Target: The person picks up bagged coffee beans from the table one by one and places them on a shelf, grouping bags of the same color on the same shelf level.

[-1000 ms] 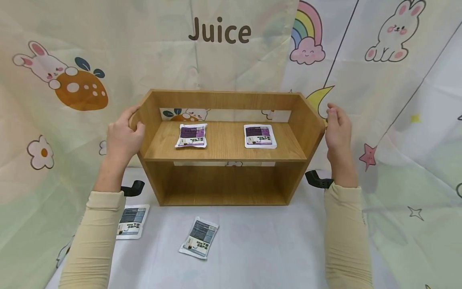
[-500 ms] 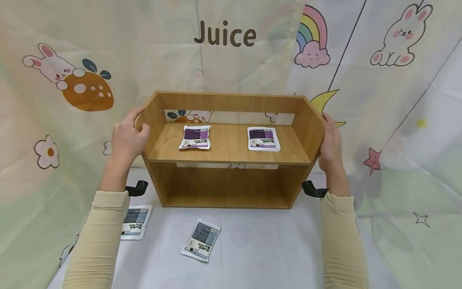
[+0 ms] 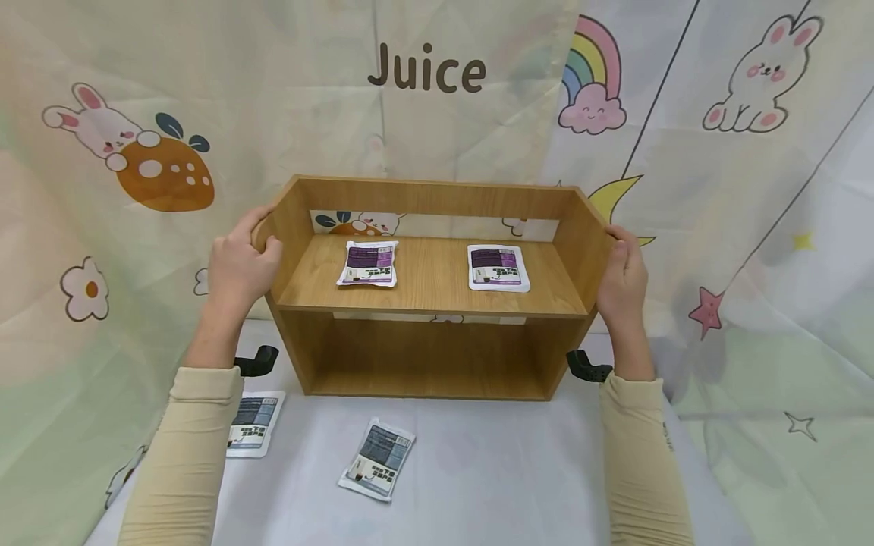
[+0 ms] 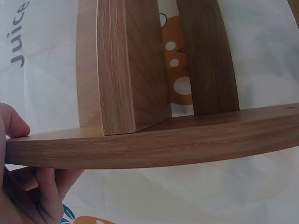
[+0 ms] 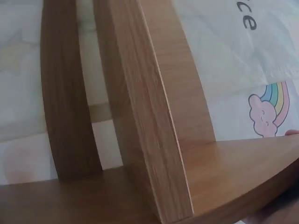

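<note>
Stood upright on the white-covered counter (image 3: 478,470), against the printed backdrop: wooden shelf unit (image 3: 430,303). Gripped at its left side panel by the left hand (image 3: 239,265), fingers (image 4: 46,186) curled round the edge; clasped at its right side panel by the right hand (image 3: 623,282), fingers wrapped on the edge. Lay on the upper board: two purple packets (image 3: 369,264). Lay on the counter in front: two more packets (image 3: 378,459).

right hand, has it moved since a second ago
Yes. The right hand has come inward and down against the wooden shelf: earlier it hovered apart from the right side panel, and now it grips that panel's edge.
</note>
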Demonstrator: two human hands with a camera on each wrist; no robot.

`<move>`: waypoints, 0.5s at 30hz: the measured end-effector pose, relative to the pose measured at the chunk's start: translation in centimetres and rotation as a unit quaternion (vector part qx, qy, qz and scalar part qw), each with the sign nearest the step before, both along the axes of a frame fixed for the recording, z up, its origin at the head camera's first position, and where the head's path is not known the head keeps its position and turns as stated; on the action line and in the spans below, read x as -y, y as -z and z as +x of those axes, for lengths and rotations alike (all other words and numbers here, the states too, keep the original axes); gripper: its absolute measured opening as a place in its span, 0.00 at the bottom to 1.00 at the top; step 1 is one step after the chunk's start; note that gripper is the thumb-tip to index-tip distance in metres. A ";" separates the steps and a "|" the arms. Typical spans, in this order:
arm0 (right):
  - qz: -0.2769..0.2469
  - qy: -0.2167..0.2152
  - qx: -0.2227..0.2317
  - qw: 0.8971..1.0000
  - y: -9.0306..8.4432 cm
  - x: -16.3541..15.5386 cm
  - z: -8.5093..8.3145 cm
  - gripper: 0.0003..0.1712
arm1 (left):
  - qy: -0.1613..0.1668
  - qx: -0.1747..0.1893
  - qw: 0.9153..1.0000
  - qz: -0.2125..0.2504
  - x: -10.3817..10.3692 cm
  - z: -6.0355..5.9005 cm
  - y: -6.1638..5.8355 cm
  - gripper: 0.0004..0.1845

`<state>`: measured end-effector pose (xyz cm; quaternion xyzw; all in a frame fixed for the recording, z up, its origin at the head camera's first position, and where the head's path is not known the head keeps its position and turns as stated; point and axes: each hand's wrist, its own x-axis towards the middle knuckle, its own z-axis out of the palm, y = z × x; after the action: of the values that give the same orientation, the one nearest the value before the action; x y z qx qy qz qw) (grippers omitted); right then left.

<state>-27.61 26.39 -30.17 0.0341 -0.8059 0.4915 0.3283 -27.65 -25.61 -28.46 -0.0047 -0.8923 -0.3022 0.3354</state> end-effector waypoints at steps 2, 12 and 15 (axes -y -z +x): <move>0.040 0.028 -0.021 0.999 0.3 -0.1 0.1 0.27 | 0.003 0.001 1.000 0.001 0.0 0.0 0.0 0.26; 0.157 0.060 -0.046 0.985 1.0 0.1 0.6 0.25 | 0.005 -0.016 1.000 0.000 0.2 -0.1 0.1 0.26; 0.164 0.074 -0.045 0.983 1.2 0.3 0.5 0.26 | 0.007 -0.019 1.000 -0.001 0.3 -0.1 0.1 0.26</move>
<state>-27.10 26.06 -31.36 0.0495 -0.8606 0.3246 0.3893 -27.79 -25.92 -28.54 -0.0169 -0.8861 -0.3031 0.3502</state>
